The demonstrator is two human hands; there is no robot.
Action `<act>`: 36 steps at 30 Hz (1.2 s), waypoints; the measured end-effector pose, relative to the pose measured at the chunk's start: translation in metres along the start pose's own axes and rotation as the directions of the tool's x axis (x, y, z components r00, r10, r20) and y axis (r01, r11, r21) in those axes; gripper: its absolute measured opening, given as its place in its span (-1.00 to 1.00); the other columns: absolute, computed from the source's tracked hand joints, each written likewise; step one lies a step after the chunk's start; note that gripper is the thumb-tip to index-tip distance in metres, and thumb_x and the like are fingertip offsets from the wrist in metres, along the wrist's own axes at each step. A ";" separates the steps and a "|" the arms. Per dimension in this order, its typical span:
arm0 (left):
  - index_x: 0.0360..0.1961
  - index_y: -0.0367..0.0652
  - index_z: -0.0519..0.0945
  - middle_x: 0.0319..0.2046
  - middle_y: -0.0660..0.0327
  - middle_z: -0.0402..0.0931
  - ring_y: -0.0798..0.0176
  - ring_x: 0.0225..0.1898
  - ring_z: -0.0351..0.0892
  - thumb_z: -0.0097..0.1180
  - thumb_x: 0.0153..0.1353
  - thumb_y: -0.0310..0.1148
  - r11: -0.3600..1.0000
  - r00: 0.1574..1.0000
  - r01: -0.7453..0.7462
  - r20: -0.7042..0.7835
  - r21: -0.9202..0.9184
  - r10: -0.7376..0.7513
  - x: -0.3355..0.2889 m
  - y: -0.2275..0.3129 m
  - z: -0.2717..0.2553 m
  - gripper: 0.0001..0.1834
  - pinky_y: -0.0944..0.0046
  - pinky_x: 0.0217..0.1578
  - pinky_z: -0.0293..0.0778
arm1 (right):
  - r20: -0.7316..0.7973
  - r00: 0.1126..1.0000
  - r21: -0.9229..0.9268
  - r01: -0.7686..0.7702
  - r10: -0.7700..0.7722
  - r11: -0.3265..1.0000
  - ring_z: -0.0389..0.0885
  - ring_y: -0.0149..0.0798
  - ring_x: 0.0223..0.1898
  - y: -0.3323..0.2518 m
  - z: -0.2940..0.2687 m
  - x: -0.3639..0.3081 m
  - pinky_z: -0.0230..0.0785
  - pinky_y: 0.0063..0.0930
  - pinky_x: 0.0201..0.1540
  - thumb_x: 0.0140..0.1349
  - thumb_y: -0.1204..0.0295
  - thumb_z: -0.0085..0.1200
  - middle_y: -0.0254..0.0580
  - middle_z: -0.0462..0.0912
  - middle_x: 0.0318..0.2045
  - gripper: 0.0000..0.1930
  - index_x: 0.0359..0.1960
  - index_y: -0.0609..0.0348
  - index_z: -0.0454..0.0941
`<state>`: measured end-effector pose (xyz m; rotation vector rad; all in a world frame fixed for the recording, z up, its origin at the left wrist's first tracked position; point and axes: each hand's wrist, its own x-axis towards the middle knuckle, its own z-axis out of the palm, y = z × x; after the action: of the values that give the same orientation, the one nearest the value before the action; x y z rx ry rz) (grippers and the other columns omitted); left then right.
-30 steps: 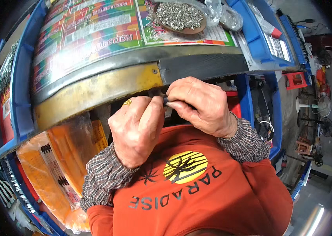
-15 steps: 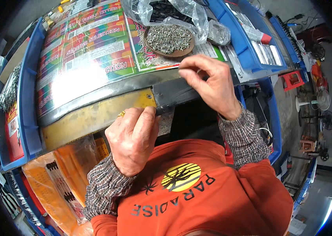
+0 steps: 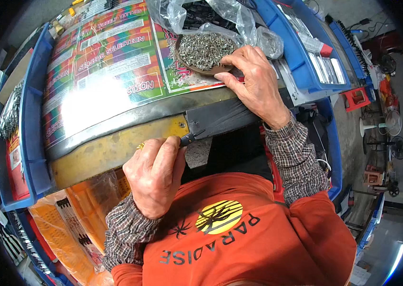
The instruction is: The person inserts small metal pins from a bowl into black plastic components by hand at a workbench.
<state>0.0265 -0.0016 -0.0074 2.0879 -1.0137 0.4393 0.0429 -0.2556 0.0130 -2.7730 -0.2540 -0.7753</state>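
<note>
My left hand (image 3: 156, 174) is closed in a pinch at the front edge of the bench. A small black piece with holes (image 3: 188, 139) sticks out from between its thumb and fingers; its exact kind cannot be made out. Beyond it, my right hand (image 3: 258, 86) reaches to the near right rim of a shallow brown bowl (image 3: 209, 72). The bowl is heaped with small silvery metal pins or rivets (image 3: 204, 50). Thumb and index finger of that hand are apart at the rim, and nothing shows between them.
Behind the bowl lies a clear plastic bag (image 3: 247, 24) of black parts. Blue trays (image 3: 301, 57) stand at right and left (image 3: 37, 119), holding metal pieces. Colourful printed sheets (image 3: 111, 66) cover the bench top. An orange bag (image 3: 63, 233) hangs below the yellow edge strip (image 3: 115, 145).
My right hand has moved from above the bench's front edge up to the bowl, its fingers spreading. My left hand has shifted slightly left and down, and the black piece now shows.
</note>
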 end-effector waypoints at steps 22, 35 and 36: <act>-0.30 -0.23 0.54 -0.49 0.14 0.46 0.11 -0.53 0.47 0.27 -0.08 -0.57 1.000 1.000 0.015 0.003 -0.011 -0.015 -0.005 0.003 -0.004 -0.74 0.20 -0.54 0.40 | 0.115 0.992 0.189 -0.067 0.046 0.980 0.50 -0.17 -0.39 0.002 -0.002 0.008 0.35 -0.30 -0.28 0.05 0.45 0.15 -0.20 0.51 -0.53 -0.91 -0.42 0.18 0.61; -0.33 -0.22 0.53 -0.55 0.14 0.39 0.09 -0.54 0.46 0.27 -0.08 -0.57 0.998 0.998 0.056 0.010 -0.004 -0.056 -0.010 0.004 -0.004 -0.76 0.18 -0.54 0.40 | 0.105 0.994 0.106 -0.004 -0.007 0.994 0.53 -0.15 -0.35 -0.004 0.001 0.009 0.38 -0.27 -0.26 0.02 0.38 0.23 -0.19 0.55 -0.48 -0.84 -0.39 0.17 0.62; -0.33 -0.22 0.53 -0.54 0.14 0.40 0.09 -0.54 0.46 0.27 -0.08 -0.57 0.999 0.998 0.054 0.008 -0.007 -0.054 -0.010 0.004 -0.003 -0.76 0.18 -0.54 0.40 | 0.104 0.995 0.106 -0.002 -0.009 0.994 0.53 -0.15 -0.35 -0.004 0.002 0.009 0.38 -0.27 -0.26 0.02 0.38 0.23 -0.19 0.55 -0.48 -0.84 -0.39 0.17 0.62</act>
<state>0.0169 0.0047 -0.0091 2.1074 -0.9596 0.3996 0.0507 -0.2504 0.0171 -2.7161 -0.3100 -0.6006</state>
